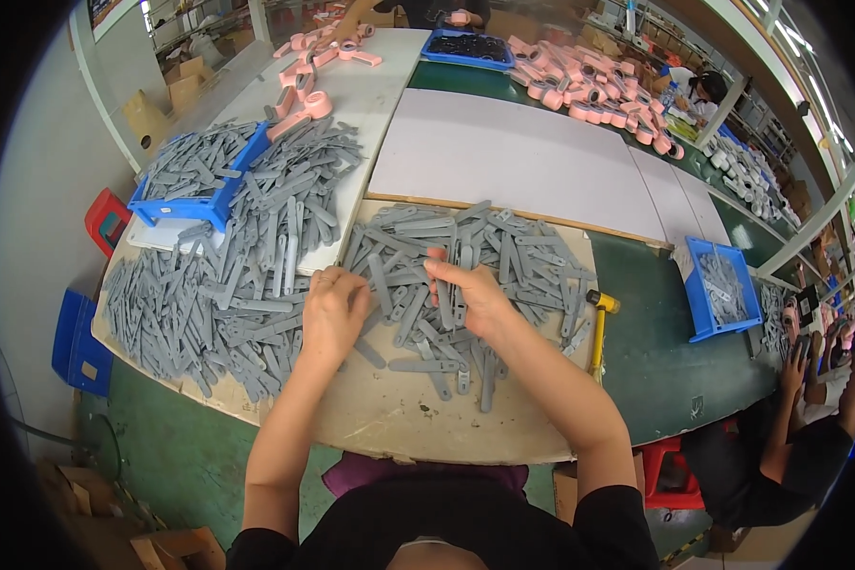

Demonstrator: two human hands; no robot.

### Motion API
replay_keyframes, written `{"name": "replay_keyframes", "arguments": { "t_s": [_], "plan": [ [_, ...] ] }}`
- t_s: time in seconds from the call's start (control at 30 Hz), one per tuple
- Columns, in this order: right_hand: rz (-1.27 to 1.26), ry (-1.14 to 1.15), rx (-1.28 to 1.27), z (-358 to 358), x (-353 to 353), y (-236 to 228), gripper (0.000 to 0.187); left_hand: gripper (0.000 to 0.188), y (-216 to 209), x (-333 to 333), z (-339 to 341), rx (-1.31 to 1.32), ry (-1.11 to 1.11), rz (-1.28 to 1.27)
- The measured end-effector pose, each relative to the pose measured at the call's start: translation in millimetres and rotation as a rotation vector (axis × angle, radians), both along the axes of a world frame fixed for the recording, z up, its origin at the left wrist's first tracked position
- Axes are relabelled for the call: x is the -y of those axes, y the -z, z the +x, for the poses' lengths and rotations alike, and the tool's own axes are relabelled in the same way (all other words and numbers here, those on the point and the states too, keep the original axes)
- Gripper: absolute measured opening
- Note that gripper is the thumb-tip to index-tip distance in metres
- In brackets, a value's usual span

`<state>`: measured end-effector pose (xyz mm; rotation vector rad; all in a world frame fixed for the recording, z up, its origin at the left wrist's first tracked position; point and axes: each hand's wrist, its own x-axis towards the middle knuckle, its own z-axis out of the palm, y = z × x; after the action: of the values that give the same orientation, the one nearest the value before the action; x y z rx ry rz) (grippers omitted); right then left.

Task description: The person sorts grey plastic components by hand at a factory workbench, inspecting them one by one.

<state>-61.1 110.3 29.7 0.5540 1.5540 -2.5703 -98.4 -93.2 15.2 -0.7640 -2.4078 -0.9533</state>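
Note:
My right hand [478, 296] is closed round a long grey plastic strip [443, 296], thumb on top, and holds it upright over a heap of similar strips [418, 228]. Close by on the left, my left hand [333, 312] is curled with its fingertips drawn together; what they hold, if anything, is hidden. It is between the middle heap and a larger pile of grey strips [175, 309] on the left. Several loose strips, one of them a flat grey strip [423, 366], lie on the tan board [389, 418] in front of my hands.
A yellow-handled hammer [598, 332] lies right of the heap. Blue bins of grey parts stand at left [185, 204] and right [722, 290]. Pink handled parts [589, 81] are heaped at the back. Another person's hand [337, 33] reaches in at the far side; a person sits at right.

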Motion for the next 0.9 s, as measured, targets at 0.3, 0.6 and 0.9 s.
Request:
{"name": "replay_keyframes", "arguments": {
  "t_s": [0.3, 0.6, 0.9],
  "plan": [
    [-0.014, -0.023, 0.026, -12, 9, -11, 0.022, 0.014, -8, -31, 4, 0.311, 0.229, 0.235],
    [-0.038, 0.056, -0.066, 6, -46, -19, 0.024, 0.052, 8, -35, 21, 0.246, 0.049, -0.306],
    [0.123, 0.057, -0.034, 44, -72, -16, 0.019, 0.037, 7, -18, 14, 0.189, 0.073, -0.287]
  ]
}}
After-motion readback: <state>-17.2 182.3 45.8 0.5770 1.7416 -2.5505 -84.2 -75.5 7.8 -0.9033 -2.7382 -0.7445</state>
